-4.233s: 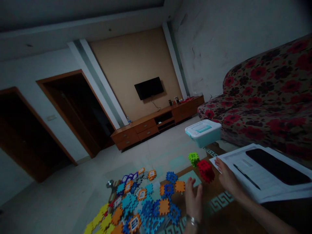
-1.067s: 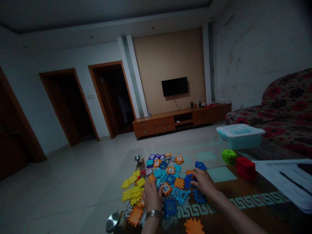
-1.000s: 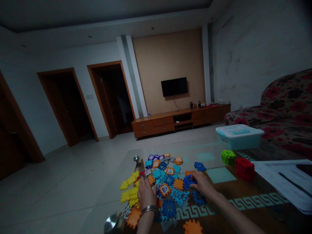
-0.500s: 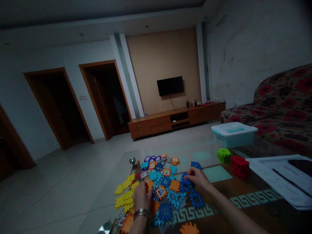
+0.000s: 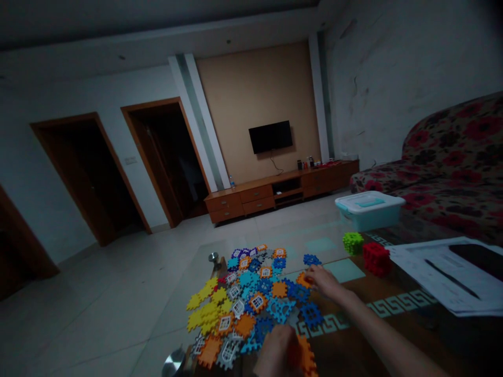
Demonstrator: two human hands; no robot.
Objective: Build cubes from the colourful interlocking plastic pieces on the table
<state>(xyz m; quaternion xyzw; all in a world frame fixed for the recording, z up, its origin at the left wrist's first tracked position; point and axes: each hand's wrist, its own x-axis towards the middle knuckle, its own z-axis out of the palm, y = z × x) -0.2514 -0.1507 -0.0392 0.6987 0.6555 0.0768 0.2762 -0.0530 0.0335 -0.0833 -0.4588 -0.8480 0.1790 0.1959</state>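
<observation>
My right hand (image 5: pixel 323 281) pinches an orange interlocking tile (image 5: pixel 302 280) with toothed edges, just above the blue tiles (image 5: pixel 301 291). At the front edge of the view my left hand (image 5: pixel 276 350) is closed, slightly blurred, against another orange interlocking tile (image 5: pixel 307 357); its fingertips are partly hidden. Between the hands lie a light blue triangular tile (image 5: pixel 281 310) and a dark blue square tile (image 5: pixel 312 314). Yellow tiles (image 5: pixel 210 314) are heaped to the left. Several grey, orange and white window-pattern tiles (image 5: pixel 258 302) overlap in the pile.
A green cube (image 5: pixel 352 243) and a red cube (image 5: pixel 376 258) stand on the glass table (image 5: pixel 349 343). Papers (image 5: pixel 424 277) with a black pen (image 5: pixel 451 278) lie at right. Behind stands a lidded turquoise box (image 5: pixel 369 214) beside the flowered sofa (image 5: pixel 451 167).
My left hand has moved right and nearer, from beside the yellow tiles to the orange tile at the front. An orange tile now shows in my right hand, which stays near the blue tiles.
</observation>
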